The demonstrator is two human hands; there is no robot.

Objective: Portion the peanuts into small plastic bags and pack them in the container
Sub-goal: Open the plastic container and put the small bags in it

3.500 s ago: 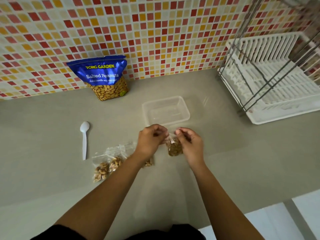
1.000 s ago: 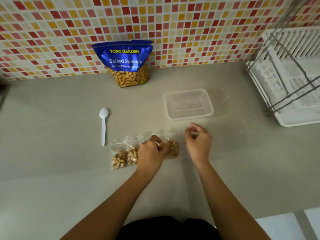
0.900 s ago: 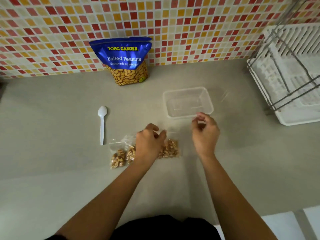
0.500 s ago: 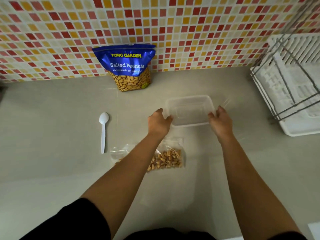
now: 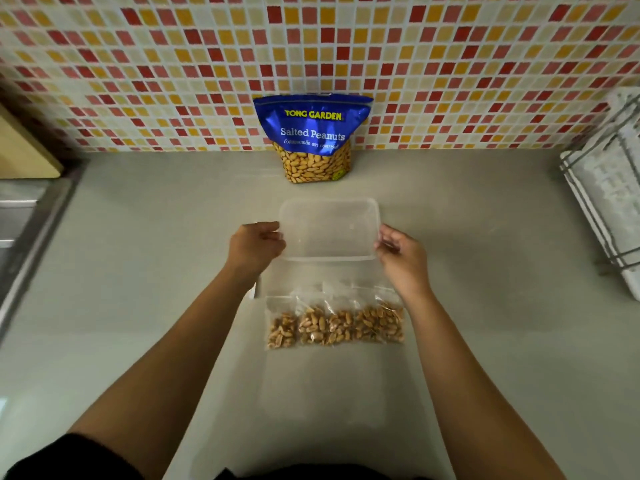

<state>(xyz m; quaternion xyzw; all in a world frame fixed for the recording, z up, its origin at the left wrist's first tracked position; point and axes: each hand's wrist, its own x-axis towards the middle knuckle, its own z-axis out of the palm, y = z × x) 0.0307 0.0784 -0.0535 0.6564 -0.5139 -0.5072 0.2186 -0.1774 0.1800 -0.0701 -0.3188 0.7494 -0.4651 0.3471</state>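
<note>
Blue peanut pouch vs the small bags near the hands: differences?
The blue pouch stands upright against the tiled wall; the small bags lie flat in a row on the counter, on the near side of the container. The blue pouch is one large, printed, mostly opaque pack; the small bags are several, clear and unprinted. Both show peanuts.

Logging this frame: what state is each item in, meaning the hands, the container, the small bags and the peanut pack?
Container: empty, no lid on, held at both sides.
Left hand: grips the container's left edge.
Right hand: grips the container's right edge.
Small bags: filled with peanuts, lying in a row on the counter, outside the container; seals too small to judge.
Peanut pack: upright against the tiled wall, peanuts visible inside.
</note>
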